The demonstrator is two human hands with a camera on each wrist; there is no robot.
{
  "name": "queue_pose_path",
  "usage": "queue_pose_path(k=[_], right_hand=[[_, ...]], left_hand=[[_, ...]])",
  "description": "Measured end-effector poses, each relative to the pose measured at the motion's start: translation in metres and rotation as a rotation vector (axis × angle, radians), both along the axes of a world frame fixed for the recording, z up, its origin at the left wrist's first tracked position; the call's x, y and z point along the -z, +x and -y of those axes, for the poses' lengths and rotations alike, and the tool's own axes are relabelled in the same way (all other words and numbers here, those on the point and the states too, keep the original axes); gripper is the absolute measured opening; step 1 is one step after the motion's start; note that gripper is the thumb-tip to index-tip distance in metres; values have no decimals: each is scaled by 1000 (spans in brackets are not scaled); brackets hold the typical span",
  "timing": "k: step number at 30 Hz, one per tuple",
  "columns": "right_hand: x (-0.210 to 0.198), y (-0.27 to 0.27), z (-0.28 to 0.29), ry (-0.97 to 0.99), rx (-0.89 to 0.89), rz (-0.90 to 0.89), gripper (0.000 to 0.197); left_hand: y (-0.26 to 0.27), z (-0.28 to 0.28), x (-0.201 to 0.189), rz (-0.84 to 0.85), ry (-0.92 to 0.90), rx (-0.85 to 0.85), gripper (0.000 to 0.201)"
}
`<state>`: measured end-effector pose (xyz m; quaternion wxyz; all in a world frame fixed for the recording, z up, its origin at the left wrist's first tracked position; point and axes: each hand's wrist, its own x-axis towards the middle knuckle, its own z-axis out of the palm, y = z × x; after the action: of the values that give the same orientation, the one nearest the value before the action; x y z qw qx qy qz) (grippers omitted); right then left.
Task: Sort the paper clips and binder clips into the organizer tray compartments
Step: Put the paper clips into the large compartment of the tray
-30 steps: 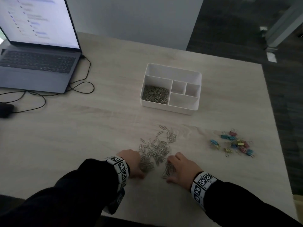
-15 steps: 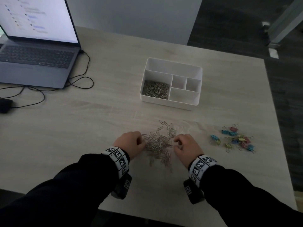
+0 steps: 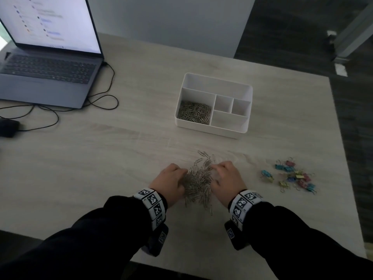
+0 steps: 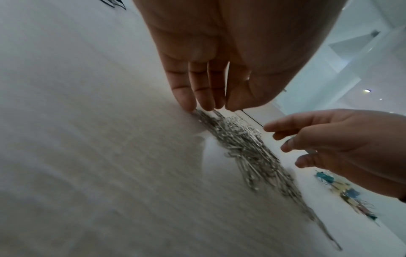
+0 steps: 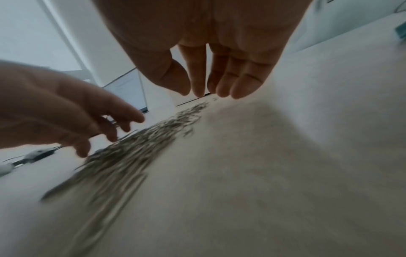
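A heap of silver paper clips (image 3: 198,179) lies on the table's near middle. My left hand (image 3: 171,181) flanks it on the left, and its straight fingertips (image 4: 197,104) touch the heap's edge. On the right side stands my right hand (image 3: 227,177), its fingers (image 5: 222,87) extended down by the clips (image 5: 136,149). Neither hand grips anything. The white organizer tray (image 3: 217,80) stands farther back, with paper clips (image 3: 194,113) in its large left compartment. Coloured binder clips (image 3: 290,175) lie scattered to the right.
An open laptop (image 3: 46,65) sits at the far left, with black cables (image 3: 101,102) and a dark adapter (image 3: 8,128) trailing over the table. The table's right edge (image 3: 343,158) runs just beyond the binder clips. The tray's three right compartments hold nothing.
Both hands have slid forward along the heap and closed in on it from both sides. The loose paper clips are now bunched into a tighter pile.
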<state>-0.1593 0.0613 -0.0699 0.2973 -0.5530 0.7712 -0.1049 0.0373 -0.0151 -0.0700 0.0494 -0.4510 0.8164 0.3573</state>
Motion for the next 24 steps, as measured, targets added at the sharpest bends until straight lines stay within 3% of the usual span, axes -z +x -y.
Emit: queue_pose_path(k=[3, 6, 14, 18, 20, 24], right_hand=[[-6, -9, 20, 60, 65, -93, 56], [-8, -9, 41, 147, 21, -141, 67], [-4, 13, 37, 138, -363, -213, 74], [-6, 4, 18, 128, -480, -147, 72], [-6, -3, 10, 82, -439, -109, 68], [-6, -29, -5, 85, -151, -138, 60]], left_hand=[[12, 7, 4, 3, -61, -109, 51], [19, 9, 4, 57, -34, -154, 54], [21, 1, 5, 69, -33, -105, 58], [19, 1, 6, 88, -32, -42, 63], [16, 2, 5, 96, -27, -10, 65], [7, 6, 4, 89, -29, 38, 63]])
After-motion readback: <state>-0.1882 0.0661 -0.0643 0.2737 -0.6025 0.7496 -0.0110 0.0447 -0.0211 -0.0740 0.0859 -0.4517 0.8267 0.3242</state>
